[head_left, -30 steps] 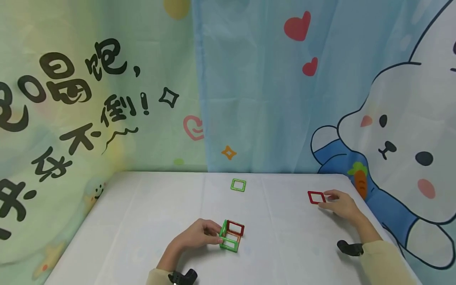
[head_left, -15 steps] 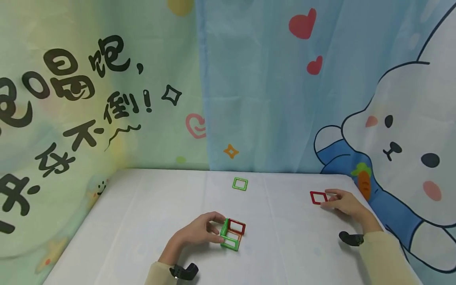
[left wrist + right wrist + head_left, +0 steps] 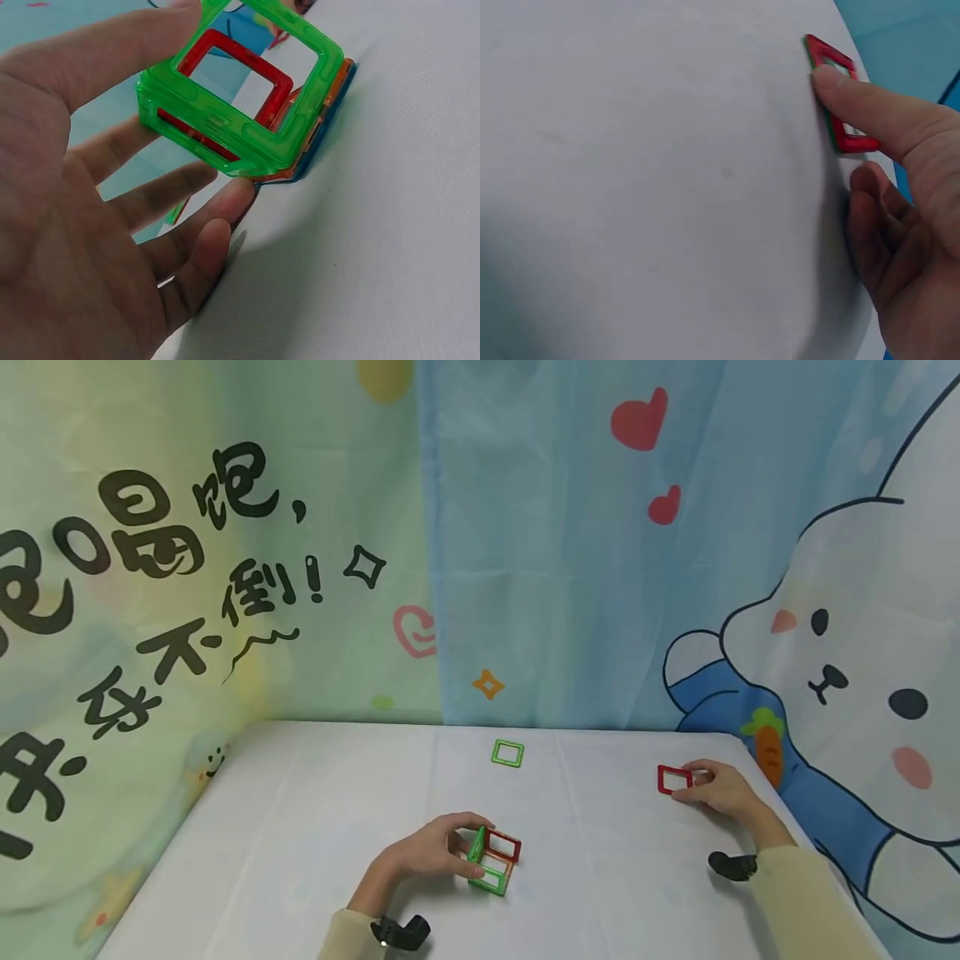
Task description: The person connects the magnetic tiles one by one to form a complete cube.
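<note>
Box (image 3: 217, 121), one, part-built: near middle of surface (image 3: 300, 827). Orange base, three walls up; right side and top look open. Near-square, no clear long axis; open side points to my right. My left hand (image 3: 427, 853): thumb and fingers gripping its left side. Red tile (image 3: 662, 780), one, unjoined: far right, pinched in fingers of my right hand (image 3: 722, 793). Green tile (image 3: 494, 752), one: loose, beyond box. Outstanding, I judge: both tiles.

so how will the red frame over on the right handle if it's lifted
The red frame is probably stiff, given its straight sides; likely light, being slim with an open middle; and unlikely to roll, with its angular corners.
</note>
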`<state>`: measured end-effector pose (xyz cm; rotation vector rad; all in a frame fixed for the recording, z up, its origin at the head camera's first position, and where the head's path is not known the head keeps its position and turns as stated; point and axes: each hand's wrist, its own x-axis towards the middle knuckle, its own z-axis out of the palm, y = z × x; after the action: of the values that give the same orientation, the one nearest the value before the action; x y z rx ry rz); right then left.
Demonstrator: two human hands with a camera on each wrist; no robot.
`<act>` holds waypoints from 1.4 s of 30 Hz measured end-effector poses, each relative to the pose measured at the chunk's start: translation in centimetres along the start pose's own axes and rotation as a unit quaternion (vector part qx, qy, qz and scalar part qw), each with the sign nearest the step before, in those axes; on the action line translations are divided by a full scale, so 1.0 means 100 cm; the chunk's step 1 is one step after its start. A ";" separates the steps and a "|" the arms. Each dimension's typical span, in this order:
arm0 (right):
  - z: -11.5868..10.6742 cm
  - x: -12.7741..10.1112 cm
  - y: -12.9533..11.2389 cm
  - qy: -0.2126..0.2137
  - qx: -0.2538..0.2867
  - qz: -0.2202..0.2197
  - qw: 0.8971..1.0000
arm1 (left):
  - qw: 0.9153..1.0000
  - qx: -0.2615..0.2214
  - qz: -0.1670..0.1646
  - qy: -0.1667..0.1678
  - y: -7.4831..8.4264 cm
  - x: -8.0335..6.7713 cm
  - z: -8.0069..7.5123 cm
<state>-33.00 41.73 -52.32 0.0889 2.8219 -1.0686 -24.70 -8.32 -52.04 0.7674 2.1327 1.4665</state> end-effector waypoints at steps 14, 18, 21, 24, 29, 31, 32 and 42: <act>0.019 -0.019 -0.016 0.084 0.024 -0.029 0.996 | 0.996 0.044 0.029 0.076 -0.004 0.001 0.008; 0.029 -0.027 -0.031 0.112 0.065 -0.022 0.991 | 0.995 0.039 0.031 0.089 -0.004 0.001 0.009; 0.036 -0.036 -0.043 0.127 0.076 -0.022 0.989 | 0.996 0.023 0.030 0.083 -0.005 0.000 0.009; 0.043 -0.044 -0.057 0.137 0.075 -0.032 0.987 | 0.996 0.003 0.035 0.080 -0.003 -0.002 0.008; 0.053 -0.054 -0.075 0.159 0.080 -0.050 0.983 | 0.993 0.012 0.023 0.116 -0.007 0.000 0.007; 0.058 -0.059 -0.081 0.173 0.081 -0.055 0.980 | 0.990 0.022 0.016 0.136 -0.010 0.001 0.007; 0.062 -0.062 -0.084 0.180 0.082 -0.056 0.979 | 0.989 0.024 0.013 0.143 -0.010 0.000 0.008; 0.090 -0.085 -0.119 0.189 0.108 -0.079 0.973 | 0.991 0.017 -0.008 0.130 -0.005 -0.006 0.005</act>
<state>-24.85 26.73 -50.07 0.0993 3.0717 -1.5414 -24.06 -8.47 -52.61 0.5950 2.3532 1.6015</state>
